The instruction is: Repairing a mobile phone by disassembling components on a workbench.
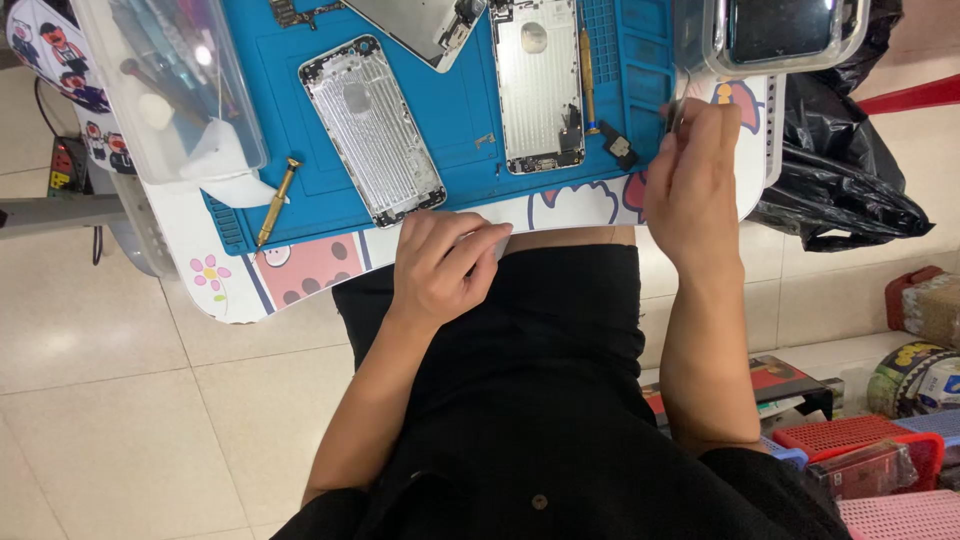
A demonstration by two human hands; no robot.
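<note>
- Tweezers [679,108], a thin metal tool, show in the upper right of the frame; only the part above the right hand [692,180] is visible, and whether the fingers pinch it cannot be told for sure from this angle, though they are curled together around it.
- Just left of that hand, a small black part [619,148] lies loose on the blue mat [455,110], close enough to be picked at, likely why the hand sits at the mat's right edge.
- The left hand [440,262], low in the middle of the frame, presses its bunched fingers onto the table's near edge [560,208], seemingly to steady it; what lies under it cannot be told.
- Two opened phone shells lie on the mat: one [372,130] tilted, just above the left hand, the other [538,85] upright between the hands, nearer the right one.
- A brass screwdriver [276,201] rests at the mat's lower left corner, well apart from both hands.
- A clear plastic box [165,85] stands in the upper left.
</note>
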